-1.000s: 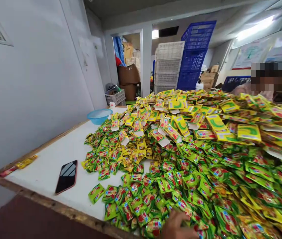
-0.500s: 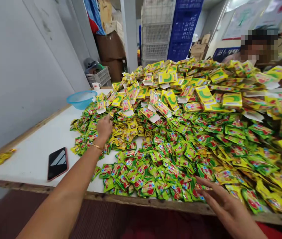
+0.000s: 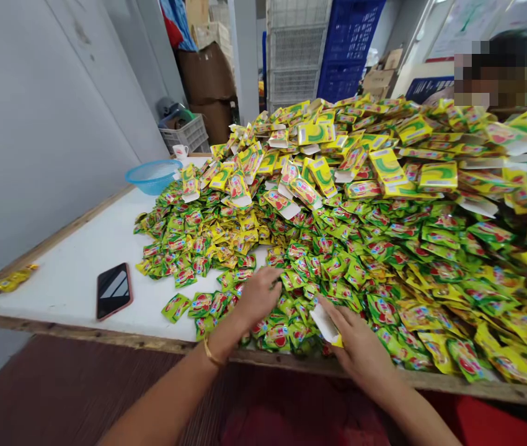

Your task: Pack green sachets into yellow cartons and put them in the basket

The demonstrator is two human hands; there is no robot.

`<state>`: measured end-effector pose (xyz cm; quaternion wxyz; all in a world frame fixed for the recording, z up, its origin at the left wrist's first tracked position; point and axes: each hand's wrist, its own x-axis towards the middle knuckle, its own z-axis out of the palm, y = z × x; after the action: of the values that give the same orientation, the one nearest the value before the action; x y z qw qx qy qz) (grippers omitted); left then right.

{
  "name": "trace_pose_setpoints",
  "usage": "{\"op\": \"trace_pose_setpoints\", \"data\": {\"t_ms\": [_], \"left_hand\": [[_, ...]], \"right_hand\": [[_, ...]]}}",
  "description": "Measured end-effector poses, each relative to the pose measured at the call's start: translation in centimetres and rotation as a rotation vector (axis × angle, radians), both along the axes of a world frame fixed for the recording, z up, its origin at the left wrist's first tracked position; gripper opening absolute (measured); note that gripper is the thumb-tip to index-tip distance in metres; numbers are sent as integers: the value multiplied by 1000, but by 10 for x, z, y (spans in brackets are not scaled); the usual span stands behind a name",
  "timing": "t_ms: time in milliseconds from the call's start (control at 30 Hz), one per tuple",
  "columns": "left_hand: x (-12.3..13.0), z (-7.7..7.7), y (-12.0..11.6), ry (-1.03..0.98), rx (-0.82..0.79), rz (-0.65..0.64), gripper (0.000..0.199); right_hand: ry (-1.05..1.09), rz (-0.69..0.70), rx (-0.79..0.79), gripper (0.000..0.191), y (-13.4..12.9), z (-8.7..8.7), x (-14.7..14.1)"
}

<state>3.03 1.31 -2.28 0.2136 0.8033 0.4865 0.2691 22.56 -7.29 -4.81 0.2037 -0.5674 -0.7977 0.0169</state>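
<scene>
Nearest, the right hand [image 3: 361, 337] grips a box [image 3: 325, 323] over the packets [image 3: 276, 336] by the table's [image 3: 75, 266] front edge; a light hold should spare the card from crushing. Just beyond and apart, the left hand [image 3: 260, 294] curls over packets; whether it pinches one, I can't tell. Lifting by the wrapper's edge seems cleanest. Farther back, loose boxes [image 3: 317, 133] lie heaped.

A white, wood-edged table [image 3: 77, 272] carries heaped green sachets [image 3: 354, 269] and yellow cartons [image 3: 317, 134], centre to three o'clock; smartphone [image 3: 113, 290] at eight, yellow-and-red packet [image 3: 12, 282] towards nine, blue basin [image 3: 152, 184] at ten, white mug [image 3: 180, 151] nearer eleven.
</scene>
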Motion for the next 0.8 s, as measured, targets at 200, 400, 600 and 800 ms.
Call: {"op": "trace_pose_setpoints", "data": {"t_ms": [200,400,600,800], "left_hand": [[-7,-11,34,197,-93,266,14],[-53,5,62,-18,-69,497,32],[-68,10,127,-135,-70,630,25],[-39,-8,135,-110,-88,696,22]], "right_hand": [[-88,-234,220,80,9,-15,-20],[-144,-179,246,74,15,-28,-20],[-42,-168,242,74,20,-34,-19],[-6,-164,232,72,20,-34,-19]]}}
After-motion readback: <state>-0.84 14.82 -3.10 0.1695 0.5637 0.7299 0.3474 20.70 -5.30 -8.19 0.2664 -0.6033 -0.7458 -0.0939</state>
